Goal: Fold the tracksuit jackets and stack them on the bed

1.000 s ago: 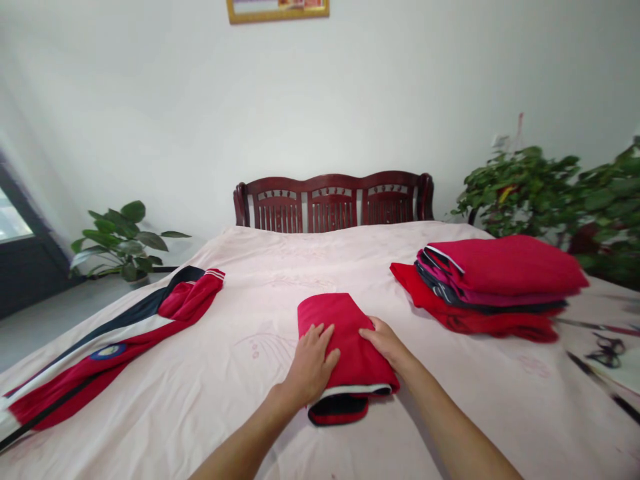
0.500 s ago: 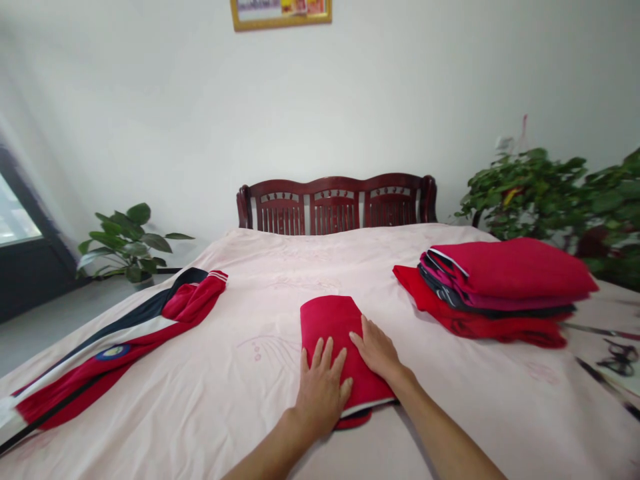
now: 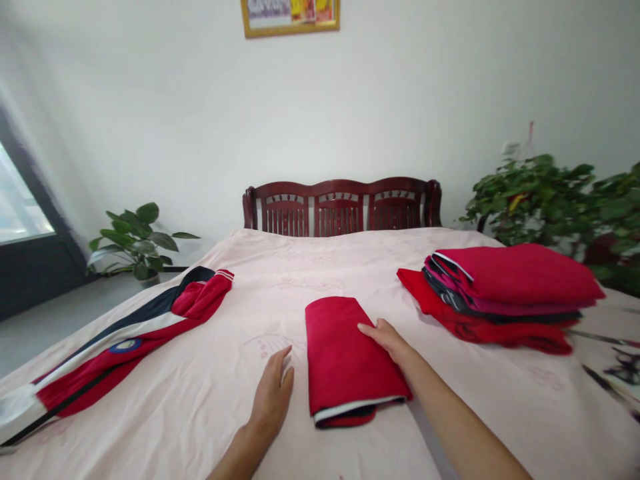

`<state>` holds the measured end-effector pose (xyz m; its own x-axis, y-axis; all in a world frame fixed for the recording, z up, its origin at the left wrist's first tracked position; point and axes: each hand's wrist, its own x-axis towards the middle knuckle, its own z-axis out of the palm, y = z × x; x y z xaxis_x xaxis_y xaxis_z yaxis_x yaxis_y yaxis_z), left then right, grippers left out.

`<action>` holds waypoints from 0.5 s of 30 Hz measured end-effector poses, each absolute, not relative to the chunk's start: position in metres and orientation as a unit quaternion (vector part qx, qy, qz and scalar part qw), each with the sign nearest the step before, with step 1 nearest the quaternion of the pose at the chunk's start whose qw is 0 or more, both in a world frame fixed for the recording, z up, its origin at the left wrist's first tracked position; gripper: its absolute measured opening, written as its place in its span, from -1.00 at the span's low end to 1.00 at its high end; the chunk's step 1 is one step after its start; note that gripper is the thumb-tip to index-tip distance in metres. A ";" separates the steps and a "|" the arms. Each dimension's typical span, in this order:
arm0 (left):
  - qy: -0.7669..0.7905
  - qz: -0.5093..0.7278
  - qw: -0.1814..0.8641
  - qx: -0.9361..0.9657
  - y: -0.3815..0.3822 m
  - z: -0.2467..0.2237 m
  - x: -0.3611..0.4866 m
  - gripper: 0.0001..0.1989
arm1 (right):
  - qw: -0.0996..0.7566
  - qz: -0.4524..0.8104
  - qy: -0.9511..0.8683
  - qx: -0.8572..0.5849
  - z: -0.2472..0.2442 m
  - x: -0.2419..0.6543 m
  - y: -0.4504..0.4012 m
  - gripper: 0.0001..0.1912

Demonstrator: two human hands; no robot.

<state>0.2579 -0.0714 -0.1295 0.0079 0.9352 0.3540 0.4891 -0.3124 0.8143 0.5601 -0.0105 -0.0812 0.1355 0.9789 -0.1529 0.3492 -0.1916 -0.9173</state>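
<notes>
A folded red garment with a white-trimmed lower edge lies on the pink bedsheet in front of me. My right hand is at its right edge, thumb on top, the other fingers bent down at the side and mostly hidden. Just left of the garment, my left hand hovers over the sheet, holding nothing, fingers stretched out. A stack of folded clothes, red, magenta and dark, sits at the right of the bed. On the left lies a long red, white and navy garment with a round blue badge.
The bed has a pale pink sheet. A dark wooden headboard-like bench stands against the wall. Leafy plants grow on the right, a potted plant on the left. Small dark items lie at the right edge.
My left hand has lifted off the folded red garment and moved left beside it. My right hand has shifted slightly, its fingers now over the garment's right edge.
</notes>
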 end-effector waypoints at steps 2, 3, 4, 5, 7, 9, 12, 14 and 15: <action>0.538 0.471 0.248 0.653 -0.066 -0.133 0.251 -0.59 | 0.367 0.513 -0.485 -0.606 -0.075 0.563 -0.011 -0.43; 0.538 0.474 0.253 0.650 -0.064 -0.135 0.250 -0.60 | 0.355 0.551 -0.476 -0.587 -0.072 0.564 -0.012 -0.44; 0.538 0.473 0.259 0.648 -0.064 -0.136 0.249 -0.59 | 0.348 0.582 -0.467 -0.567 -0.069 0.564 -0.013 -0.46; 0.538 0.471 0.263 0.648 -0.064 -0.137 0.249 -0.59 | 0.346 0.605 -0.459 -0.551 -0.066 0.564 -0.015 -0.47; 0.538 0.463 0.267 0.652 -0.064 -0.137 0.249 -0.59 | 0.357 0.630 -0.449 -0.523 -0.062 0.563 -0.018 -0.50; 0.539 0.456 0.266 0.657 -0.063 -0.138 0.249 -0.60 | 0.388 0.648 -0.443 -0.482 -0.060 0.561 -0.023 -0.50; 0.543 0.441 0.270 0.662 -0.061 -0.142 0.248 -0.59 | 0.426 0.680 -0.430 -0.414 -0.062 0.554 -0.032 -0.48; 0.548 0.428 0.275 0.664 -0.060 -0.144 0.248 -0.58 | 0.450 0.678 -0.429 -0.391 -0.063 0.548 -0.039 -0.50; 0.549 0.421 0.276 0.667 -0.060 -0.145 0.247 -0.58 | 0.470 0.667 -0.430 -0.386 -0.062 0.545 -0.043 -0.51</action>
